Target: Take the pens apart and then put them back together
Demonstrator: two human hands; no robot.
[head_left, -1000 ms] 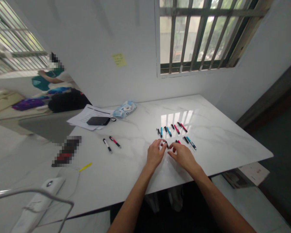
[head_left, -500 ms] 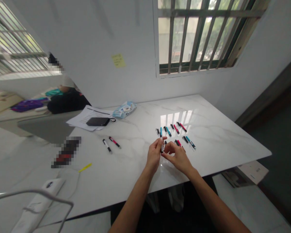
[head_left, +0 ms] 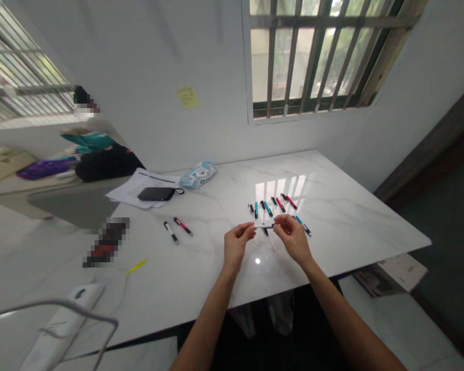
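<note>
Held level between my two hands is a white pen barrel [head_left: 262, 225] with a dark end. My left hand [head_left: 236, 242] pinches its left end, while my right hand [head_left: 293, 238] has thumb and fingers closed on the dark right end. Just beneath the barrel, a black pen part [head_left: 265, 232] and a thin pen refill [head_left: 271, 244] lie on the table. Beyond my hands are blue pen barrels [head_left: 268, 208] and red pen barrels [head_left: 280, 204] with short black parts beside them. Another blue pen barrel [head_left: 303, 226] rests right of my right hand, which partly covers parts there.
A white-and-black pen [head_left: 170, 233] and a red-and-black pen [head_left: 183, 226] lie to the left. Farther off are papers [head_left: 139, 180], a black pouch [head_left: 156, 194] and a blue-white packet [head_left: 198, 174]. A power strip [head_left: 58, 330] stands front left. A person [head_left: 104, 154] sits beyond the divider.
The white barrel has turned from upright to level. My hands have moved apart, the right one slightly up and rightward, uncovering the black part and refill below.
</note>
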